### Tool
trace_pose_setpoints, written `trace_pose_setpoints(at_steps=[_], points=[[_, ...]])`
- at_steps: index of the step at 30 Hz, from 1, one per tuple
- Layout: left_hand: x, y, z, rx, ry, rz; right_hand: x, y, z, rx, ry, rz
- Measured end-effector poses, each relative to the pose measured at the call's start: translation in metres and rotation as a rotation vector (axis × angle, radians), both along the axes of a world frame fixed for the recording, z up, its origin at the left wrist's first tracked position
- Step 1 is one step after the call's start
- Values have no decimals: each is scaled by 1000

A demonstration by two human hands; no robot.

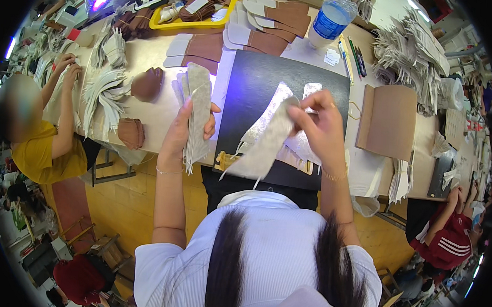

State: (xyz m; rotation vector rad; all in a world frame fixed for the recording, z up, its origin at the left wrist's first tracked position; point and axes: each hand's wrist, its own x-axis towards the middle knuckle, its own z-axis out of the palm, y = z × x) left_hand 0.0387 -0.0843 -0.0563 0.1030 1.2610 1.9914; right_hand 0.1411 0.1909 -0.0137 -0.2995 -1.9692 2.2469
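My left hand (177, 130) is closed around a stack of long grey-white fabric or leather strips (199, 115), held upright left of a black board (256, 70). Over the board, my right hand (322, 127) pinches the upper end of a single grey strip (264, 144). This strip slants down to the left, slightly blurred, with thin tails at its lower end. Beneath it, a shiny whitish strip (269, 106) lies on the board, and another shiny piece (311, 89) shows partly behind my right fingers. The lower ends of these pieces are partly covered.
Brown-and-white cut pieces (263, 40) lie beyond the board, beside a yellow tray (231, 14). A water bottle (333, 22) and pens (358, 59) stand or lie far right. A brown folded sheet (389, 121) is right. Co-workers (48, 149) sit at both sides.
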Motion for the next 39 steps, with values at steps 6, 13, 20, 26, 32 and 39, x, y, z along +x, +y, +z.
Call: trace_pose_setpoints(at_steps=[6, 13, 20, 26, 32, 39], points=[[19, 17, 6, 218, -133, -185, -22, 1, -26, 978, 175, -93], [39, 41, 3, 228, -157, -298, -6, -33, 3, 914, 483, 15], [34, 50, 20, 2, 37, -123, 40, -22, 8, 74, 402, 309], [31, 48, 30, -259, 252, -1, 46, 30, -2, 22, 336, -200], [36, 52, 39, -320, 304, -107, 21, 64, -43, 850, 27, -245], [44, 55, 41, -210, 239, -182, 4, 19, 17, 641, 296, 166]])
